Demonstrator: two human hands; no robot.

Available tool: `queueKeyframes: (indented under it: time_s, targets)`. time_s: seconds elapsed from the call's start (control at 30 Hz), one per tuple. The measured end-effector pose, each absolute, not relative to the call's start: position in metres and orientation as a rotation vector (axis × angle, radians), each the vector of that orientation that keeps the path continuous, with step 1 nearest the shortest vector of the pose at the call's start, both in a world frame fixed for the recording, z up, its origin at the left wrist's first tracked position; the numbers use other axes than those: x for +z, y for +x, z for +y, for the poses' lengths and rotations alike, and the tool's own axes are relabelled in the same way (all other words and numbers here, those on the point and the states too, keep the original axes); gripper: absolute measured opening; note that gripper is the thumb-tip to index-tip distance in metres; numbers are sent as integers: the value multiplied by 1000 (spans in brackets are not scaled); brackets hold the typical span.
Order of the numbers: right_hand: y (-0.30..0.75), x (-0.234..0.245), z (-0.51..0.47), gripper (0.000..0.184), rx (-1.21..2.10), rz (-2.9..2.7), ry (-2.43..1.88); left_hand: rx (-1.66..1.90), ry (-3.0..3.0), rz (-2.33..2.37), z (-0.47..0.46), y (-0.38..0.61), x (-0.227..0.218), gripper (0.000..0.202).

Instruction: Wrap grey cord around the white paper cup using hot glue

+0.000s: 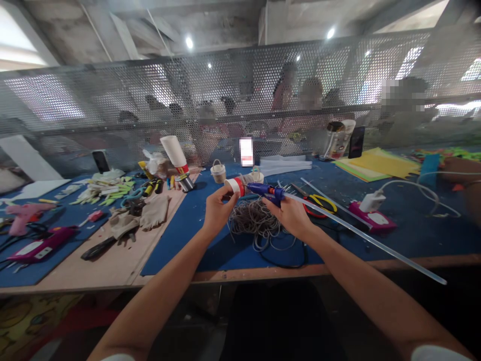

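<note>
Blue table (176, 245), mid-frame: left hand (217, 210) holds paper cup (236, 187), right hand (295, 214) holds glue gun (265, 191), likely gluing, needing steady aim.

this is a craft workshop: the right hand (296, 214) grips a blue hot-glue gun (266, 190) over a blue-topped workbench (169, 250), with red-and-yellow-handled pliers (326, 201) just right of that grip, a pink glue gun (23, 218) far to its left, and a perforated metal screen (112, 98) beyond it, people (286, 93) behind.

Ceiling lamps (189, 42) and white glare at upper left shine above a dim, hazy perforated screen (124, 87), edges stretched.
</note>
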State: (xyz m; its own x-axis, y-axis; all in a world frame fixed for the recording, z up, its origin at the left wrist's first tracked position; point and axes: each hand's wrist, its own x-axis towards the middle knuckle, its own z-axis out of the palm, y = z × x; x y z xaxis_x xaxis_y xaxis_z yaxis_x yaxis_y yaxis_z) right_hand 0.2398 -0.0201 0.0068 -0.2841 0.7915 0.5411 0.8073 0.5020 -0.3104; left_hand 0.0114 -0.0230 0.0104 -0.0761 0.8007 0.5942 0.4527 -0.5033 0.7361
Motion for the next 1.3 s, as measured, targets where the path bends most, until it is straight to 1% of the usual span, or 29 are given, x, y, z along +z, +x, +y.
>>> queueKeyframes:
  time_s: [0.5,0.7,0.97,1.2,1.3]
  targets:
    - [241,5,-17,50,20,-2077,-1323,1558,2173,1449,-23,10,8,18]
    - [241,7,-16,46,103,-2059,-1350,1592,2307,1475,-22,10,5,15]
    - [241,13,-17,39,189,-2042,-1354,1564,2552,1456,-19,9,3,18]
    - [240,15,-17,34,281,-2008,-1334,1566,2679,1449,-19,9,2,16]
    - [240,15,-17,35,290,-1988,-1297,1535,2741,1452,-19,9,2,14]
